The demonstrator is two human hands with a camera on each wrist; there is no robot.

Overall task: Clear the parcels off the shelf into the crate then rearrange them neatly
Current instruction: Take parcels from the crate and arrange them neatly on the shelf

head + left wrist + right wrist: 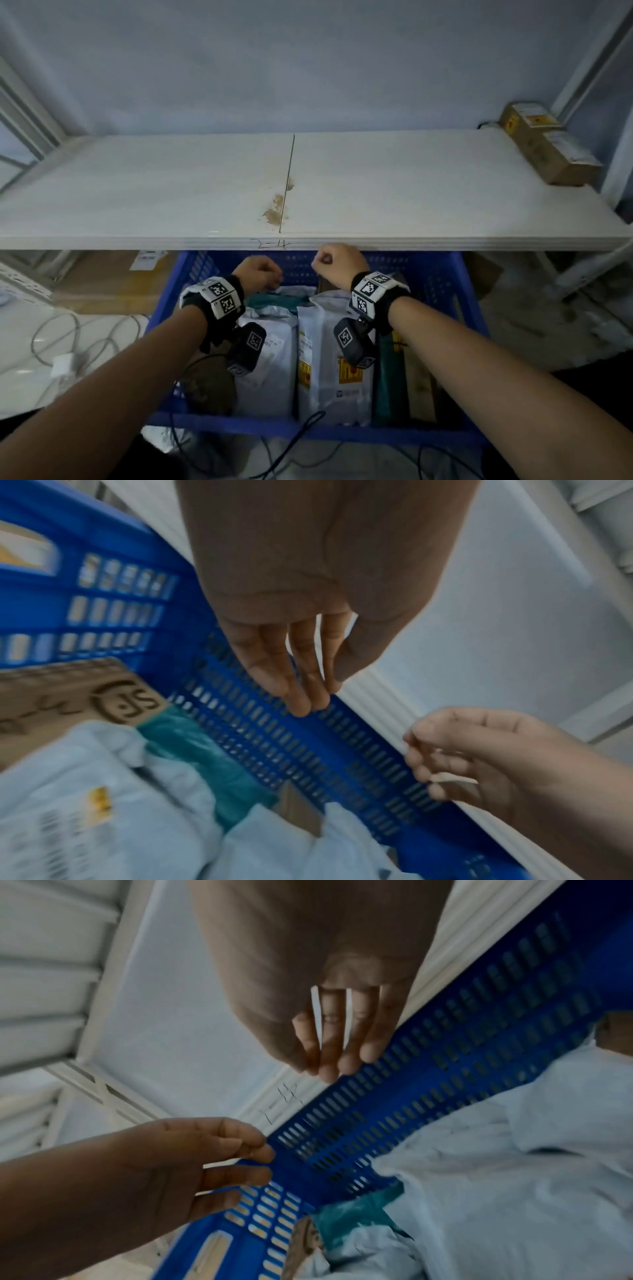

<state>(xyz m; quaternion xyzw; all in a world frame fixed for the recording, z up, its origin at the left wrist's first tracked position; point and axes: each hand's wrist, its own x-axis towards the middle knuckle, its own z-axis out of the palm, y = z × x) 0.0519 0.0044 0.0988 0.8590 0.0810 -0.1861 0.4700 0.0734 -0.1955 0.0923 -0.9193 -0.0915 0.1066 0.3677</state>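
Your left hand (258, 274) and right hand (337, 262) hang loosely curled, holding nothing, just under the shelf (205, 192) edge, above the crate's (445, 274) far wall; grey parcels (334, 359) stand packed inside.

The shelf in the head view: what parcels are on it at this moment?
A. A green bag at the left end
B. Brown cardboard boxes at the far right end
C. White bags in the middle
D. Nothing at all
B: the brown cardboard boxes sit at the far right end of the shelf; the white bags are in the blue crate below.
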